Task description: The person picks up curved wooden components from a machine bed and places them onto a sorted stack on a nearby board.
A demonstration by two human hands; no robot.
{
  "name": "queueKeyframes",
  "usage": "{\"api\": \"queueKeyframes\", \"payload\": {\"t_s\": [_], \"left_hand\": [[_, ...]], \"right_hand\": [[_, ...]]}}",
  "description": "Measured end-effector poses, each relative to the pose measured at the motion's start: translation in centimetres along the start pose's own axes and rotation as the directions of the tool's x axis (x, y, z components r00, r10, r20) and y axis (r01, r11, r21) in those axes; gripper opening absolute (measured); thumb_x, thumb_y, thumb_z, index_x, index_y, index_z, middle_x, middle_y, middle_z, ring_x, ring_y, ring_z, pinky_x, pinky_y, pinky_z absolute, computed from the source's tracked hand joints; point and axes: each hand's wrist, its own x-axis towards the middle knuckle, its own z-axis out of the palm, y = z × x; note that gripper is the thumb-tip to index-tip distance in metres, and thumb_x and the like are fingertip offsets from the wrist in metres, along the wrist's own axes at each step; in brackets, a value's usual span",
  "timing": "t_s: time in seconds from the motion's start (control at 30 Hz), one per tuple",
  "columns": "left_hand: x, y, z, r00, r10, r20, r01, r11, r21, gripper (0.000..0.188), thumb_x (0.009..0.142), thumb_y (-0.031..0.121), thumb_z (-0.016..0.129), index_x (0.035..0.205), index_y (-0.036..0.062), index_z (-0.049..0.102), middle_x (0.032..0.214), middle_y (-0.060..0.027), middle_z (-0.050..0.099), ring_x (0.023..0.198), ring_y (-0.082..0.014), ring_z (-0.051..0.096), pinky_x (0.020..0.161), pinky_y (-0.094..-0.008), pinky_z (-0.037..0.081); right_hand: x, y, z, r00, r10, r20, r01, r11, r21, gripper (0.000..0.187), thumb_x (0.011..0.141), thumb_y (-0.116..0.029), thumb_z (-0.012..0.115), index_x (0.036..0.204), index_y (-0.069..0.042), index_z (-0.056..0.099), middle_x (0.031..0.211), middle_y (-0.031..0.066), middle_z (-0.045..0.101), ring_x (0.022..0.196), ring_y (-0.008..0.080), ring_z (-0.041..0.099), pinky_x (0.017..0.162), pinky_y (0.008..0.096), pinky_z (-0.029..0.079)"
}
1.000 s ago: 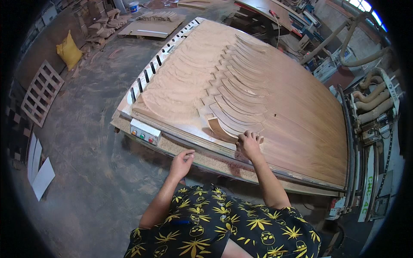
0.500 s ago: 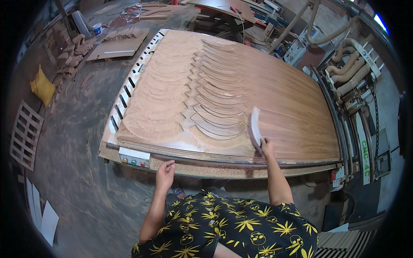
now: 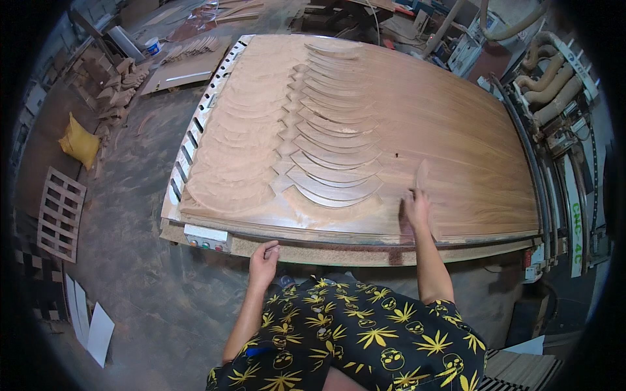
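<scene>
One curved slat [image 3: 422,174] is out of the row and held above the wood-grained sheet [image 3: 476,150], toward the front edge of the worktop [image 3: 332,255] and right of its middle, while many curved pieces [image 3: 336,197] lie in a dusty row running to the back edge. The right hand [image 3: 418,207] has its grip pinched on the slat's near end; the left hand [image 3: 263,259] hangs loosely curled by the front edge, whether its fingertips meet being impossible to tell.
</scene>
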Motion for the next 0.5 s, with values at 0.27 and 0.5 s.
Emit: {"api": "queueKeyframes", "payload": {"t_s": [0.27, 0.5], "left_hand": [[-1.5, 2.9, 1.3, 0.999, 0.006, -0.034, -0.004, 0.998, 0.068, 0.025, 0.096, 0.009, 0.062, 0.117, -0.0023, 0.064, 0.105, -0.0099, 0.071, 0.092, -0.0126, 0.067, 0.082, -0.0263, 0.053], [-1.9, 2.7, 1.3, 0.998, -0.015, -0.056, 0.019, 0.996, 0.082, 0.025, 0.096, 0.009, 0.061, 0.118, -0.0024, 0.064, 0.106, -0.0105, 0.071, 0.095, -0.0126, 0.067, 0.083, -0.0264, 0.053]], "right_hand": [[-2.0, -13.9, 3.8, 0.8, -0.517, 0.304, 0.532, 0.846, 0.04, 0.041, 0.089, -0.034, 0.062, 0.125, -0.013, 0.06, 0.128, 0.0088, 0.057, 0.123, 0.0298, 0.05, 0.102, 0.0498, 0.037], [-1.4, -15.8, 3.8, 0.789, -0.466, 0.401, 0.521, 0.853, -0.035, 0.047, 0.085, -0.038, 0.067, 0.121, -0.009, 0.056, 0.125, 0.0105, 0.056, 0.123, 0.0299, 0.049, 0.099, 0.0549, 0.038]]}}
